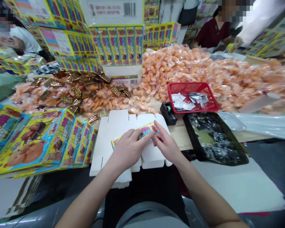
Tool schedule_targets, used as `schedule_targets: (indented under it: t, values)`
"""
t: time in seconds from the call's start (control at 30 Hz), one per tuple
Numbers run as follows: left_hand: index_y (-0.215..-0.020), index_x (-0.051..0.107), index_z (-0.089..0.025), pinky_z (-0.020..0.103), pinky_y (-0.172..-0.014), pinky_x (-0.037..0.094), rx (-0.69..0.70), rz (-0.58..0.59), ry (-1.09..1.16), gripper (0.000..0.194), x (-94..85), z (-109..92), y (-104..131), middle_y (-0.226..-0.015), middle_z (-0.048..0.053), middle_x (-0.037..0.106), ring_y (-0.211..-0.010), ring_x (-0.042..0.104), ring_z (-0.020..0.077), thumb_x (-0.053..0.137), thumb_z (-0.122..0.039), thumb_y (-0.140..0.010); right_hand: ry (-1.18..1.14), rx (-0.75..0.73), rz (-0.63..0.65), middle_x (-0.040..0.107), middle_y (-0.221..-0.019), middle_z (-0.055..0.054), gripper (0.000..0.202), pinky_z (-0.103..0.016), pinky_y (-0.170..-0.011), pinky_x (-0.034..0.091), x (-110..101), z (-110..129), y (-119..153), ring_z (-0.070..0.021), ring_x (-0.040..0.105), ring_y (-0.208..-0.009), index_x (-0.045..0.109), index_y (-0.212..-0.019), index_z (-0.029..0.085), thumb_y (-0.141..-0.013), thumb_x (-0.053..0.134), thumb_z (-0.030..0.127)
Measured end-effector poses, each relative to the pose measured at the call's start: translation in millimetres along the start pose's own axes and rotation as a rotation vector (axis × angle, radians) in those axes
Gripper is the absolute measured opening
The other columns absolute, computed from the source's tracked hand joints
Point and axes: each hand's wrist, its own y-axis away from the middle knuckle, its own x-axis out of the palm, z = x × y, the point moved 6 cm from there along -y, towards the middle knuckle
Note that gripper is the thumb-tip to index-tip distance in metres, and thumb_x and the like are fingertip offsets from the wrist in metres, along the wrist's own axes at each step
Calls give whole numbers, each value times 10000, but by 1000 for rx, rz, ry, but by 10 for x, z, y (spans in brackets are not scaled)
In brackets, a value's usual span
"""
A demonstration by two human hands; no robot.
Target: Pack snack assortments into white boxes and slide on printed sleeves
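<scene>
A colourful printed carton [147, 129], narrow side showing, lies across a stack of flat white unfolded cartons [116, 126] in front of me. My left hand [129, 146] wraps over its middle, thumb stretched along it and hiding part of the print. My right hand [165, 142] grips its right end, with the thumb on the printed face and the other fingers curled below. The two hands almost touch at the thumb and fingertips. Whether the carton is fully folded is hidden by my hands.
Finished printed boxes [38, 136] stand at left, with more stacked behind [118, 44]. Bagged orange pieces [180, 66] and brown-gold packets [77, 91] heap at the back. At right are a tape dispenser [168, 114], a red basket [192, 109] and a black tray [237, 160]. Two people sit beyond.
</scene>
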Motion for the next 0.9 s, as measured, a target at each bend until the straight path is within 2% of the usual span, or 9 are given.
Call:
schedule_targets:
  t: [0.13, 0.27, 0.4, 0.5, 0.6, 0.7, 0.77, 0.83, 0.9]
  values:
    - [-1300, 566, -309, 453, -905, 461, -128, 52, 82, 388, 11, 64, -95, -1206, 93, 543, -1052, 489, 266, 433, -233, -944, 34, -30, 22, 523, -675, 40, 675, -294, -653, 458, 16, -17, 46, -141, 529, -643, 228, -1523, 180, -905, 481, 280]
    - [-1255, 600, -306, 454, -947, 417, -219, 28, 151, 348, 69, 97, -222, -1312, 79, 537, -1113, 494, 260, 399, -269, -973, -68, -41, -86, 509, -672, 43, 671, -298, -656, 462, 61, -92, 128, -144, 514, -634, 210, -1524, 211, -914, 478, 287]
    - [-1173, 618, -243, 423, -912, 415, -299, 32, 158, 328, 144, 114, -322, -1080, 64, 658, -996, 541, 242, 537, -435, -920, -192, -31, -141, 489, -665, 52, 672, -289, -633, 454, 148, -167, 194, -139, 494, -626, 195, -1522, 239, -918, 485, 292]
    - [-1140, 615, -223, 403, -875, 421, -284, 17, 112, 351, 165, 85, -331, -1005, 55, 673, -935, 535, 240, 615, -444, -868, -231, -19, -83, 531, -678, 55, 722, -290, -626, 468, 119, -268, 233, -134, 514, -616, 162, -1526, 258, -901, 520, 305]
    - [-1157, 599, -200, 401, -829, 429, -244, -31, 4, 364, 162, 26, -312, -1022, 71, 669, -920, 515, 254, 623, -405, -858, -171, 75, -172, 614, -723, 30, 787, -332, -652, 505, -198, -557, 176, -158, 574, -629, 165, -1514, 227, -863, 575, 390]
    - [-1161, 583, -176, 416, -796, 434, -236, -23, -110, 368, 168, -24, -317, -1042, 90, 660, -926, 510, 277, 620, -364, -846, 82, 198, -607, 662, -1009, -112, 781, -422, -810, 514, -782, -917, -29, -251, 627, -923, 312, -1431, 146, -786, 631, 451]
    - [-1183, 569, -179, 426, -812, 437, -237, 12, -133, 386, 152, -30, -300, -1071, 89, 658, -956, 519, 286, 627, -344, -838, 271, 265, -765, 538, -1309, -217, 847, -469, -978, 438, -1018, -1079, -249, -321, 506, -1218, 332, -1407, 117, -711, 702, 426]
    - [-1281, 512, -190, 449, -893, 423, -224, 49, -148, 498, 103, 1, -216, -1170, 93, 638, -1083, 507, 310, 650, -316, -820, 372, 303, -761, 437, -1427, -237, 838, -462, -1070, 358, -1115, -1178, -472, -330, 402, -1334, 337, -1403, 110, -704, 712, 381]
    - [-1391, 412, -204, 488, -987, 378, -229, 82, -169, 651, 41, 103, -48, -1281, 101, 591, -1237, 440, 343, 672, -302, -802, 390, 309, -716, 477, -1403, -210, 740, -451, -1073, 356, -1186, -1212, -579, -316, 442, -1306, 369, -1385, 130, -747, 672, 352]
